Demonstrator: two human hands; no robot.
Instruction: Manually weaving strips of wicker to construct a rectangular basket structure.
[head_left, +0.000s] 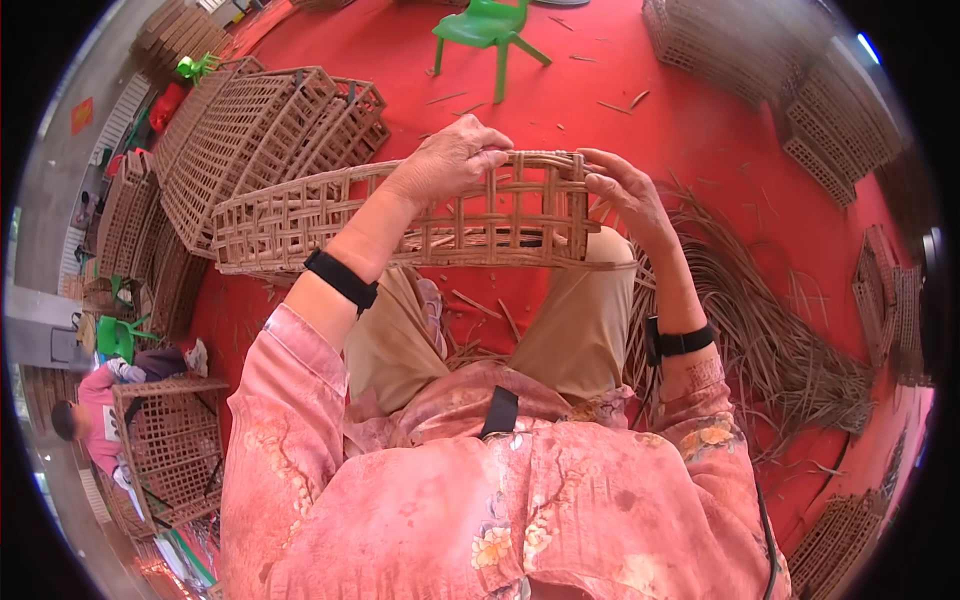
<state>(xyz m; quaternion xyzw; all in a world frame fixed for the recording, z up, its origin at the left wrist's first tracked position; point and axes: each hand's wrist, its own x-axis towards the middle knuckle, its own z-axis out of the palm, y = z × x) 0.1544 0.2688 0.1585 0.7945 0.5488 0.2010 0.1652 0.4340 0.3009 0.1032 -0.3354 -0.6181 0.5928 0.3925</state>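
A long, shallow wicker basket [485, 215] with an open lattice side lies across my knees, its rim running left to right. My left hand [452, 165] is closed over the top rim near the middle, fingers pinched on the weave. At the basket's right corner my right hand [628, 193] grips the rim, with the thumb on the near side and the fingers bent over the top. Whether a loose strand is between the fingers of either hand, I cannot make out. Both wrists wear black bands.
A heap of long brown wicker strands [760, 320] spreads on the red floor [640, 60] to my right. Stacked lattice baskets [250, 130] stand at the left, more [790, 80] at the far right. A green chair [487, 28] is ahead. Another person [95, 400] handles a basket at far left.
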